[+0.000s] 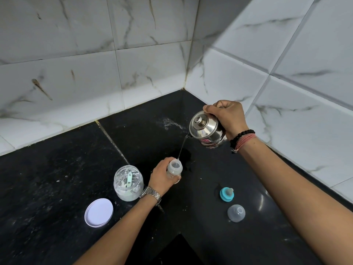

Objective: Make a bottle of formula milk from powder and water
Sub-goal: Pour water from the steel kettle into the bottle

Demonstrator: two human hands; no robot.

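Steel gleams in our right hand [228, 116]: a small lidded kettle [207, 130], held from above and behind with our fingers curled tight round its far side, tipped forward and to the left so that its spout points down. From the spout a thin stream of water [182, 145] falls to the open mouth of the baby bottle [174, 169]. Our left hand [162, 177] has the bottle in a closed grip, fingers wrapped round its body from the left, with the neck and rim standing free above the grip. The bottle stands upright on the black stone surface [57, 178], below and to the left of the kettle, well apart from it and joined to it only by the stream.

Just left of our left wrist stands a clear jar [128, 182] with white powder in its lower part and a pale green scoop [129, 179] leaning inside. Its white lid [99, 212] lies flat on the surface in front of the jar. To the right of the bottle, apart from it, sit the teal collar with its teat [227, 194] and, nearer us, the clear domed cap [236, 213]. White marble-patterned tiles [76, 64] rise behind the surface on two sides.
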